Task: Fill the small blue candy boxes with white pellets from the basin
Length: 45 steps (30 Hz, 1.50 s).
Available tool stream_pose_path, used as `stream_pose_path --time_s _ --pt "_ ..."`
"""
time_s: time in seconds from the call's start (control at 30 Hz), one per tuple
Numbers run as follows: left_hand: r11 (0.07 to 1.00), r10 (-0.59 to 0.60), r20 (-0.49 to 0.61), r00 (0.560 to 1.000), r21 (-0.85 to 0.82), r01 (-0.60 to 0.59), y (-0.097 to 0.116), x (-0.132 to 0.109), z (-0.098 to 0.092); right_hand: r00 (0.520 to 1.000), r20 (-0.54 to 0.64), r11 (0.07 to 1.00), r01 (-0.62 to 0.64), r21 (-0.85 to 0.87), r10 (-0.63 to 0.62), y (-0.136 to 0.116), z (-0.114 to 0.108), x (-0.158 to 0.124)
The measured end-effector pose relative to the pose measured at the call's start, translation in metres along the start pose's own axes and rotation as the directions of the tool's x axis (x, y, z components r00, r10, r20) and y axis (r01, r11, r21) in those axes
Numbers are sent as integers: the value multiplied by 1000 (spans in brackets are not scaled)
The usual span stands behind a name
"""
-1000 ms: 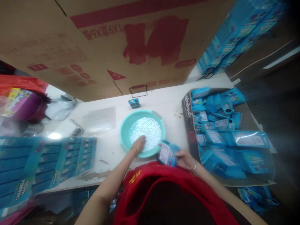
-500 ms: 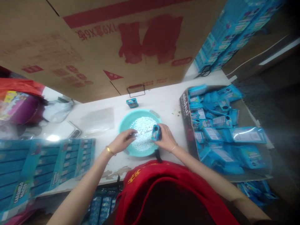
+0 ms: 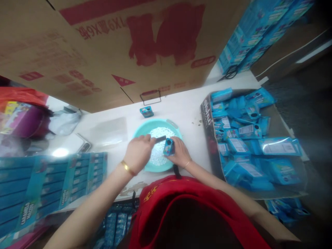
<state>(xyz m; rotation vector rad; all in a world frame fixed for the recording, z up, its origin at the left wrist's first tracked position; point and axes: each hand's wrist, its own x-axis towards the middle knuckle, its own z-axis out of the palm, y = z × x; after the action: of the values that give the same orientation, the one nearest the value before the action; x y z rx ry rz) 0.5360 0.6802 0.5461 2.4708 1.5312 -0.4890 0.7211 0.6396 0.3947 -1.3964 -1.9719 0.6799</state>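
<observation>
A turquoise basin full of small white pellets stands on the white table in front of me. Over it, my left hand is closed around a short dark flat tool, whose far end points right, towards a small blue box. My right hand grips that blue box by its right side, above the pellets. A round dark spot shows on the upper face of the box. Another small blue box rests on the table just behind the basin.
At right, an open carton holds many blue packs. Blue display boxes line the left. A large cardboard box walls off the back, with scissors near its right end. A clear sheet lies left of the basin.
My left hand has moved right and turned over the basin, bringing the dark tool's end close to the box. The box in my right hand has shifted slightly left.
</observation>
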Motion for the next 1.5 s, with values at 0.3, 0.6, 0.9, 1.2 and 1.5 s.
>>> stream_pose_path --time_s 0.3,0.6,0.9,1.2,1.5 --pt "932 -172 94 981 -307 193 -28 69 169 960 -96 960 -248 133 261 11 -41 -13" --pt "743 -55 58 997 -664 80 21 51 207 936 -128 940 -310 139 328 14 -47 -19" --pt "587 6 -139 990 -801 -116 -28 1 104 984 -108 990 -140 15 141 9 -34 -12" --pt "973 26 42 999 -228 -16 -7 -9 3 998 -54 1000 17 14 -16 -11 -3 5" --pt "997 53 14 998 -57 -52 7 -11 -18 998 -47 998 -37 49 40 -6 1 5"
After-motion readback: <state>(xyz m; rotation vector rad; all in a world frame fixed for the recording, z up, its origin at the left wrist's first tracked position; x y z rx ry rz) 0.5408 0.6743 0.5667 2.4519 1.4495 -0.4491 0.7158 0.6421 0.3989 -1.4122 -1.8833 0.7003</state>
